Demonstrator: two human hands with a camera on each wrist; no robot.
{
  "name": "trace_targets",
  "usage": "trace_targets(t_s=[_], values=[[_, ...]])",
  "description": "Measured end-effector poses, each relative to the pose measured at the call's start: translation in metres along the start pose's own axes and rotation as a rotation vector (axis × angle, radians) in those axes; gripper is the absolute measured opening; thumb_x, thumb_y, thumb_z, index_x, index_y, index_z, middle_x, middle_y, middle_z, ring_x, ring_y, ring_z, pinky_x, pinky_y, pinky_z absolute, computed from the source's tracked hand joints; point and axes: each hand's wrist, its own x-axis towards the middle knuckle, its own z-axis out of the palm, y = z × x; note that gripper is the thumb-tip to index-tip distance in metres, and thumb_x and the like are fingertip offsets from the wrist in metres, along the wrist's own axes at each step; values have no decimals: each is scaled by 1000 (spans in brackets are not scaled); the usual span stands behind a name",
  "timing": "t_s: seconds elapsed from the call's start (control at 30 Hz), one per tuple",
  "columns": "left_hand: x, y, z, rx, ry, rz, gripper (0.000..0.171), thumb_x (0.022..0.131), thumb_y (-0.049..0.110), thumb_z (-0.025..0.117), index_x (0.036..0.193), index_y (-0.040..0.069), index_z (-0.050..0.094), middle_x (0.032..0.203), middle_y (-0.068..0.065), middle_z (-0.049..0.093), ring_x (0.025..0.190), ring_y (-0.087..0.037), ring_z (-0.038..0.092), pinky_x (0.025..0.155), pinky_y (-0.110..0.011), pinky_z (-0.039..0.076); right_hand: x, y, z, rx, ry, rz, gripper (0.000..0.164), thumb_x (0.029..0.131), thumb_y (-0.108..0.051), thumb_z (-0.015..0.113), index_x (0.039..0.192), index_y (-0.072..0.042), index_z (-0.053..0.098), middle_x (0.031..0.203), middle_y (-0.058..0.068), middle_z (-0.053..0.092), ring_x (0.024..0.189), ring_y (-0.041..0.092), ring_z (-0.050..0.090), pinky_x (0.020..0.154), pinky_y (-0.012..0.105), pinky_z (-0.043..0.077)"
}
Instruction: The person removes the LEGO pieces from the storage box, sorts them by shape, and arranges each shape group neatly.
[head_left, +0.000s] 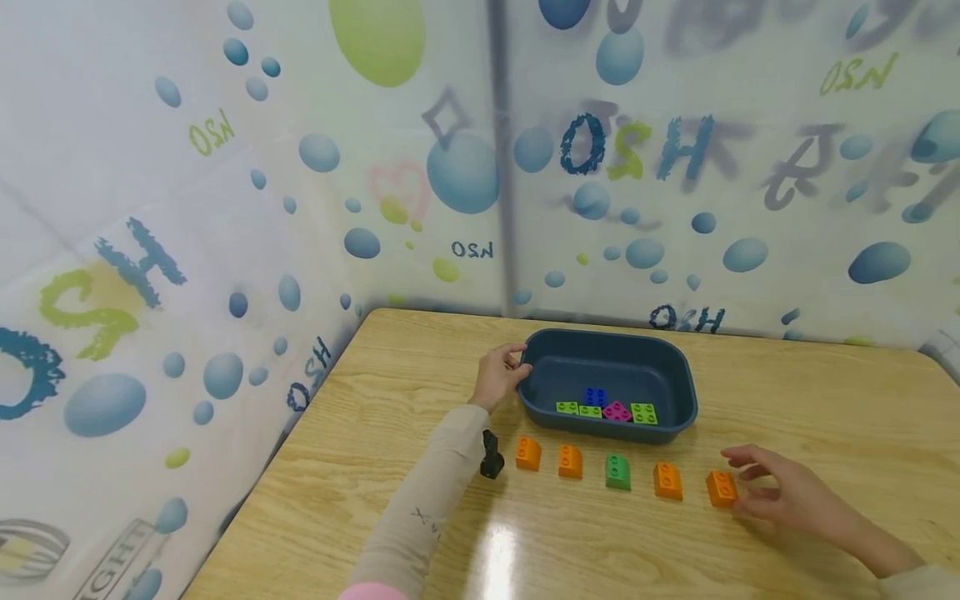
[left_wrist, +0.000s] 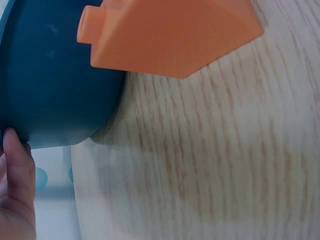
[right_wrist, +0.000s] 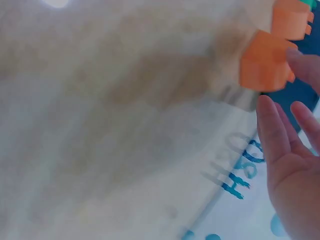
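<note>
At the left end of the dark blue plastic basin [head_left: 607, 342], my left hand [head_left: 498, 377] holds the rim between thumb and fingers. Inside the basin lie a blue toy block [head_left: 595, 397], a magenta block [head_left: 617, 412] and several lime green blocks [head_left: 643, 413]. My right hand [head_left: 787, 496] is at the rightmost orange block [head_left: 722, 489], thumb right at its side and fingers spread apart. In the right wrist view the thumb overlaps this orange block [right_wrist: 262, 65], while the other fingers [right_wrist: 272, 125] stand off from it.
In front of the basin runs a row of blocks on the wooden table [head_left: 315, 500]: orange blocks [head_left: 528, 453] and one green block [head_left: 618, 472]. A small black device [head_left: 491, 455] shows at the left sleeve. Behind the table hangs a printed curtain [head_left: 645, 192].
</note>
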Motion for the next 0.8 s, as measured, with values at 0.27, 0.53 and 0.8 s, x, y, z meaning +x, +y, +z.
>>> trace_targets(t_s=[0.27, 0.53, 0.8], values=[[1, 0, 1, 16, 7, 1, 35, 80, 4, 64, 114, 0, 58, 69, -6, 51, 54, -12, 46, 45, -20, 44, 23, -26, -25, -28, 19, 33, 40, 78, -9, 66, 111, 8, 51, 106, -5, 54, 84, -2, 52, 61, 32, 52], [0, 1, 0, 25, 6, -14, 34, 81, 5, 64, 114, 2, 59, 69, -5, 51, 52, -11, 45, 45, -20, 43, 65, -51, -26, -51, 37, 1, 29, 82, -8, 63, 108, 2, 56, 100, 15, 58, 83, 7, 57, 65, 23, 51], [0, 0, 0, 13, 7, 1, 34, 81, 5, 63, 114, 2, 59, 70, -6, 51, 54, -12, 46, 46, -21, 44, 106, -48, -11, -80, -32, -7, 28, 81, -7, 64, 106, 4, 57, 100, 18, 58, 82, 20, 59, 67, 30, 51]])
